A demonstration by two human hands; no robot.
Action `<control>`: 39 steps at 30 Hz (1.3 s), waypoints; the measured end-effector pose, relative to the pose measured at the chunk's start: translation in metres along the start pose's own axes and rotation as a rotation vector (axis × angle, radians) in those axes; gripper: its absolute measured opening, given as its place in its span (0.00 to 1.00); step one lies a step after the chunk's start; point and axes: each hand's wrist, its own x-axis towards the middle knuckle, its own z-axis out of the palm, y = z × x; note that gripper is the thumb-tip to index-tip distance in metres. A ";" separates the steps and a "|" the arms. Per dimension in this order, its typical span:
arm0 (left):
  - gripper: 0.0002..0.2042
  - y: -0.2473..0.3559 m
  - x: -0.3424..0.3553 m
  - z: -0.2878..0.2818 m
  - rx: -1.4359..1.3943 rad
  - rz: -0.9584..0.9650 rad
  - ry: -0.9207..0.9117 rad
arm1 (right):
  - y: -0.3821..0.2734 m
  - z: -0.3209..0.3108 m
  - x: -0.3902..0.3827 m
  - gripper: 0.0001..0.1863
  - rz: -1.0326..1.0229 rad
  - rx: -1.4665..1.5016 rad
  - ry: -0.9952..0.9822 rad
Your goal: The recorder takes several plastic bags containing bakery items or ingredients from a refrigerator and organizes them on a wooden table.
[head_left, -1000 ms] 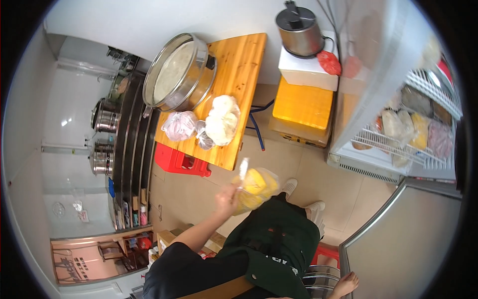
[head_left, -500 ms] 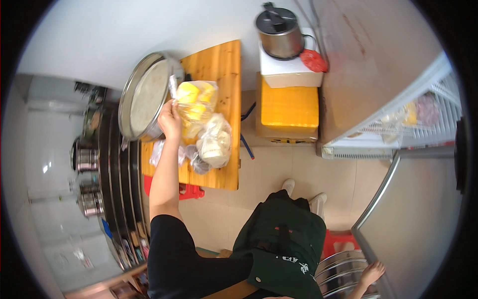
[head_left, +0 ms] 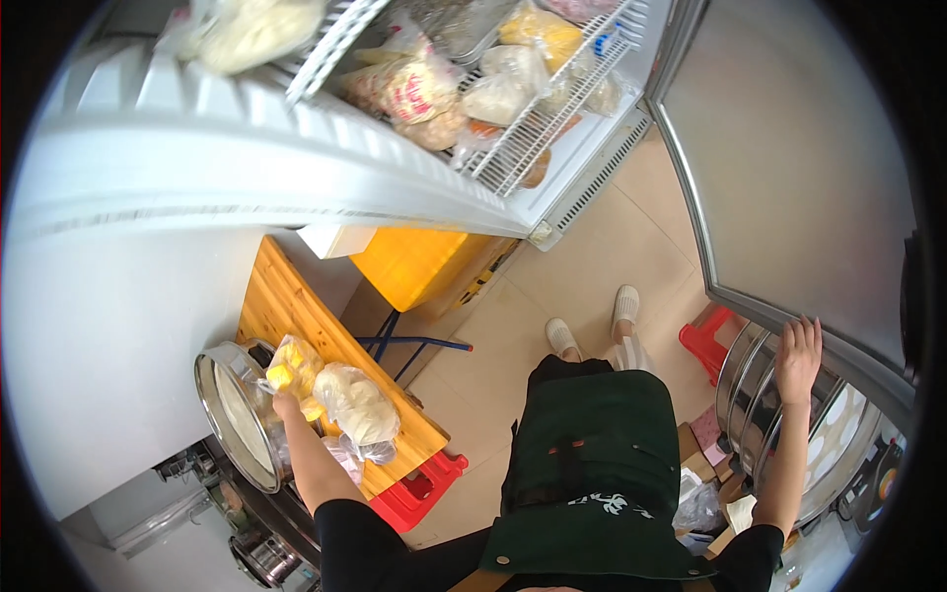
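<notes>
Overhead, left hand [head_left: 288,405] gripping crinkly yellow-filled plastic bag [head_left: 289,365]

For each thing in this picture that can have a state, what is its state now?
White fridge door: swung open.
Wire fridge shelves: full of bagged food.
Clear bag of yellow pieces: held by left hand.
Clear bag of pale dough: lying on wooden table.
Right hand: flat on door edge, no grip.
</notes>
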 end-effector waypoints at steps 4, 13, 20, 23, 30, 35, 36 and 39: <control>0.14 0.078 -0.098 -0.010 0.037 0.154 0.247 | 0.005 0.001 0.006 0.11 0.021 0.061 0.044; 0.10 0.281 -0.384 0.067 -0.239 1.011 -0.472 | 0.015 0.010 0.016 0.12 0.064 0.257 0.091; 0.27 0.396 -0.449 0.201 -0.529 0.668 -0.905 | 0.021 0.015 0.018 0.11 0.044 0.312 0.033; 0.32 0.448 -0.447 0.255 -0.518 0.704 -0.860 | 0.020 0.018 0.021 0.11 0.059 0.294 -0.001; 0.32 0.534 -0.432 0.312 -0.395 0.779 -0.495 | 0.017 0.023 0.028 0.10 0.099 0.250 -0.070; 0.20 0.556 -0.426 0.325 -0.126 0.514 -0.398 | 0.014 0.031 0.028 0.11 0.156 0.232 -0.150; 0.20 0.556 -0.426 0.329 -0.120 0.501 -0.389 | 0.014 0.032 0.027 0.11 0.137 0.250 -0.140; 0.19 0.546 -0.426 0.342 -0.214 0.471 -0.233 | 0.014 0.033 0.027 0.11 0.125 0.223 -0.150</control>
